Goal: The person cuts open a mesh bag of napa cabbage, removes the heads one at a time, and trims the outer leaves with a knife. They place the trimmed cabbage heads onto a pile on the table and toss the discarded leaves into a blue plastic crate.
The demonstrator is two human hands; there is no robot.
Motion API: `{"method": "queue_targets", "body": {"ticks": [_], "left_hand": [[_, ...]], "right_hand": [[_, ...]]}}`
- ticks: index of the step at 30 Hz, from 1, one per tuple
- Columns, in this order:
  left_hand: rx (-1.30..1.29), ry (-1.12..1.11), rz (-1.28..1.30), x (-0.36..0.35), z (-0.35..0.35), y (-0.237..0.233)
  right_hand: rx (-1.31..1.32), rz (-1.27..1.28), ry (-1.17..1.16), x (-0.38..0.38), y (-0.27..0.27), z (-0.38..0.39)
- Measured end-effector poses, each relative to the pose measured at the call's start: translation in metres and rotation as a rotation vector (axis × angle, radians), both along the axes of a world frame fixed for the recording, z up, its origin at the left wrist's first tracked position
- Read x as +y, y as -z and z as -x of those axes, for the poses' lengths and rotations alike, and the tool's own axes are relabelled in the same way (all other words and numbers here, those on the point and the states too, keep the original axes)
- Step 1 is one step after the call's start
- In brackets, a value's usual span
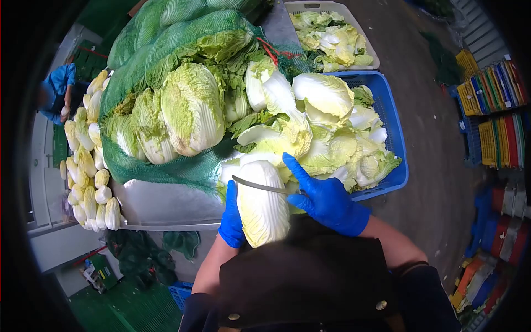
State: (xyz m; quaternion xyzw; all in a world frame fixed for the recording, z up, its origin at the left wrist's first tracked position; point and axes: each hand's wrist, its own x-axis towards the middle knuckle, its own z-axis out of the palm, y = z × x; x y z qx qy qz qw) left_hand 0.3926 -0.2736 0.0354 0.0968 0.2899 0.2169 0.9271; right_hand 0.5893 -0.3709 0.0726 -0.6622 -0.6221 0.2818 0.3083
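Note:
A trimmed napa cabbage point(263, 213) lies in front of my apron, its white base pointing away from me. My left hand point(232, 217), in a blue glove, is wrapped round the cabbage's left side. In my blue-gloved right hand point(326, 200) is a knife point(259, 185), its thin curved blade lying across the upper part of the cabbage. The right index finger points forward, over loose outer leaves point(332, 149). Those leaves heap up in and over a blue crate point(394, 133). The knife's handle is hidden in my hand.
Whole cabbages point(193, 110) spill from a green mesh sack point(160, 61) on a metal table point(160, 202). Trimmed cabbages point(88, 160) are stacked at the left, near a person in blue point(58, 91). A white crate point(368, 39) of leaves stands at the back. Colourful crates point(500, 88) line the right.

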Motion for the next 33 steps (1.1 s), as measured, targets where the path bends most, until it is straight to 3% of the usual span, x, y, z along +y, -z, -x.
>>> {"method": "queue_targets", "body": {"ticks": [1,4,5,7,9,12,14,16,18,19,20,22,23,25,30,32,33], "left_hand": [[-0.150,-0.015,0.059,-0.002,-0.002,-0.001],[0.017,-0.013,-0.017,-0.013,-0.006,0.006],[-0.071,0.003,0.023,-0.014,-0.007,0.006],[-0.009,0.020,0.020,-0.021,-0.003,0.002],[0.052,0.030,0.011,-0.025,-0.002,-0.004],[0.159,0.081,0.062,-0.029,-0.004,-0.013],[0.154,0.066,0.120,-0.025,-0.006,-0.017],[0.211,0.104,0.065,-0.025,-0.003,-0.021],[0.218,0.112,0.015,-0.024,0.003,-0.019],[0.211,0.107,0.008,-0.019,0.002,-0.018],[0.211,0.093,-0.017,-0.014,0.001,-0.018],[0.216,0.091,-0.043,-0.005,0.001,-0.018],[0.163,0.073,0.010,0.000,-0.001,-0.016],[0.093,0.076,0.032,0.007,0.000,-0.004],[0.201,0.155,-0.050,-0.005,-0.003,-0.007],[0.217,0.220,-0.222,-0.008,-0.011,-0.021],[0.244,0.231,-0.202,-0.008,-0.015,-0.031]], "right_hand": [[0.001,0.004,-0.004,-0.002,-0.001,0.001],[-0.020,0.039,-0.025,-0.003,-0.006,0.003],[-0.053,-0.001,-0.020,-0.002,-0.008,0.003],[-0.086,-0.034,-0.015,-0.001,-0.008,-0.001],[0.303,-0.040,0.231,0.011,-0.008,-0.012],[0.447,0.031,0.116,0.018,-0.020,-0.011],[0.481,0.031,0.177,0.023,-0.004,-0.010],[0.670,0.188,0.481,0.037,0.025,-0.019],[0.505,0.033,0.652,0.051,0.046,-0.036],[0.266,-0.002,0.591,0.046,0.042,-0.037],[0.264,-0.009,0.580,0.038,0.037,-0.033],[0.148,0.031,0.273,0.024,-0.007,-0.019],[0.143,0.024,0.272,0.021,-0.017,-0.018],[0.048,0.002,0.016,0.014,-0.025,-0.012],[-0.066,-0.026,-0.014,0.016,-0.022,-0.012],[0.089,0.086,0.129,0.025,-0.018,-0.024],[0.359,0.000,0.180,0.027,-0.007,-0.020]]}}
